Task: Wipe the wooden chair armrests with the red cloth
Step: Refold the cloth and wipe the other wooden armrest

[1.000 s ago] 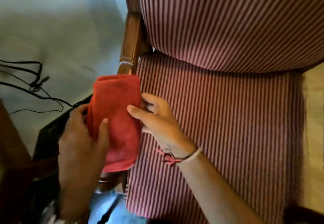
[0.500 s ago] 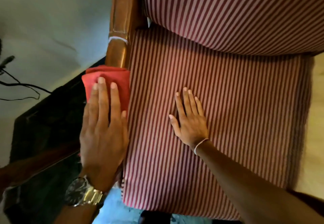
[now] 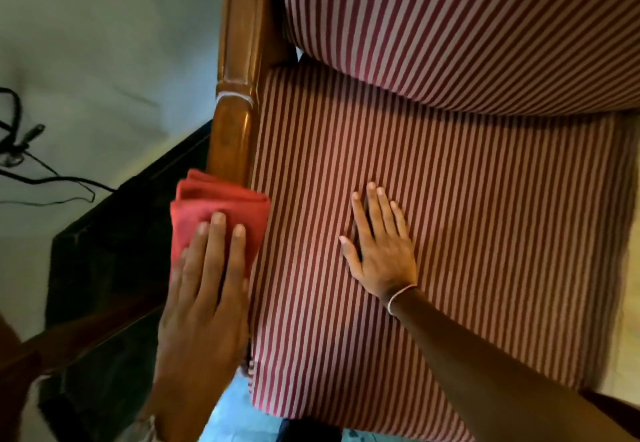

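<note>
Two hands show: the left hand point(image 3: 204, 289) lies flat, fingers spread, pressing the folded red cloth point(image 3: 221, 213) on the wooden armrest point(image 3: 235, 106). The right hand point(image 3: 381, 247) rests open-palmed on the striped seat cushion point(image 3: 467, 234), its grip holding nothing.

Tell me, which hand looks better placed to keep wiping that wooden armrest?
The left hand. It lies flat on the folded red cloth, which sits on the wooden armrest, with bare wood just ahead. The right hand rests empty on the striped seat cushion, away from the cloth.
</note>
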{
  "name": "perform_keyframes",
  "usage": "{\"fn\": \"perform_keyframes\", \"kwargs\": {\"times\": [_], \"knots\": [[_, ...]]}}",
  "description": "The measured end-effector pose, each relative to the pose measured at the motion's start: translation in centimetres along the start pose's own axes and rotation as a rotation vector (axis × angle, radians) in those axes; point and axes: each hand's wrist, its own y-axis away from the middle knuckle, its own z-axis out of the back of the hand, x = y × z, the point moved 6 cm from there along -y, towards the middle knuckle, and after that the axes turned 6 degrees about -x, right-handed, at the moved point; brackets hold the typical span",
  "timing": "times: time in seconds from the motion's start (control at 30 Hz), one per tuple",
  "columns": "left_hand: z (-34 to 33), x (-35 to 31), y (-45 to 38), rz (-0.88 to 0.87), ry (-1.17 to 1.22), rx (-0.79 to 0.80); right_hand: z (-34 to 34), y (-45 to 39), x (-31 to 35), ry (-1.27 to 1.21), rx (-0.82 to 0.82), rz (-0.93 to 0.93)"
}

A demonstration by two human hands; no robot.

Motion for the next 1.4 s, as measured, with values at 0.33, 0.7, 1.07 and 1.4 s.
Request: {"fn": "perform_keyframes", "kwargs": {"times": [0.33,0.7,1.07,1.4], "knots": [[3.2,-0.3,-17.4,0.039,0.109,-0.156,-0.6,0.1,-0.3,0.005,-0.054,0.003],[0.3,2.0,-2.3,0.154,0.174,0.016,-0.8,-0.1,-0.3,-0.005,-0.069,0.002],[2.9,-1.1,-18.0,-0.014,-0.003,-0.201,-1.0,0.0,-0.4,-0.031,-0.072,0.002],[0.7,-1.1,-5.5,-0.104,-0.146,-0.024,-0.9,0.0,-0.2,-0.038,-0.083,-0.020]]}}
